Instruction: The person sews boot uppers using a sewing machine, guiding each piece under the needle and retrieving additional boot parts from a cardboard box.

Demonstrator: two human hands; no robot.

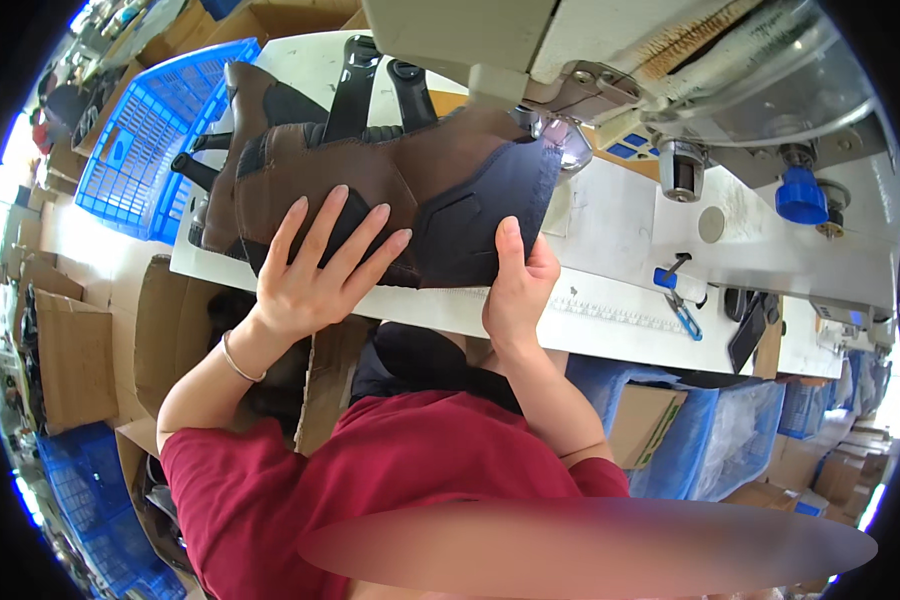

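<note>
A brown and dark navy boot upper [355, 185] with stitched panels and black straps lies on its side on the white sewing table. My left hand [315, 265] rests on its brown side, fingers spread over the leather and a dark inset patch. At the right, my right hand [520, 285] grips the upper's navy edge, thumb on top and the other fingers curled under. Beyond that edge is the shiny metal head of a sewing machine [565, 145]; the needle and the place where the edge meets it are hidden. Two black straps [353, 88] stick up behind the upper.
A blue plastic basket [155, 135] stands at the far left. The machine's light body [460, 30] overhangs the table's far side. To the right are a printed ruler strip [620, 313], blue-handled snips [685, 315] and a dark phone [747, 335]. Cardboard boxes [75, 360] sit left.
</note>
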